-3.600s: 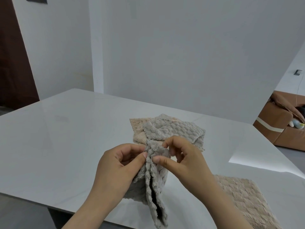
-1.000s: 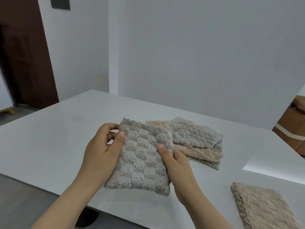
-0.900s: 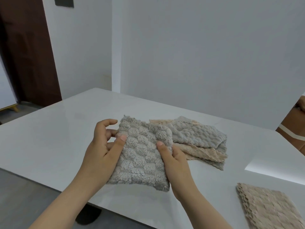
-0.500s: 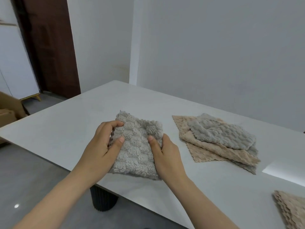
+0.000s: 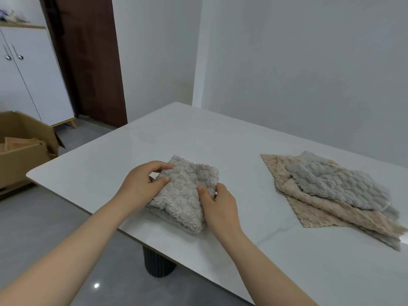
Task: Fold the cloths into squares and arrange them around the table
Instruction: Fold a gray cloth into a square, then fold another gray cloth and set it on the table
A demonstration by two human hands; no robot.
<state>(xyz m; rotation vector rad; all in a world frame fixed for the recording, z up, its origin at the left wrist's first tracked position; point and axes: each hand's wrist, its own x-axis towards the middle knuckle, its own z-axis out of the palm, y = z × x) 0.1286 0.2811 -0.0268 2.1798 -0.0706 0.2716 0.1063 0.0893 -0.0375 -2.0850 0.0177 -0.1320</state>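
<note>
Both hands, left hand (image 5: pixel 141 186) and right hand (image 5: pixel 217 203), pinch the folded grey cloth (image 5: pixel 184 195) by opposite edges, apparently keeping its square shape against the white table (image 5: pixel 220 142).

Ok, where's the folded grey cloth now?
Head view, left of centre: the folded grey cloth sits at the near edge of the table, gripped between left hand and right hand, with the unfolded cloth pile to its right.

Soft, even light fills my view, with faint shadows. The glossy table (image 5: pixel 198 138) shows a pale sheen near its far left corner; a bright spot glints on the floor (image 5: pixel 66 217).
</note>
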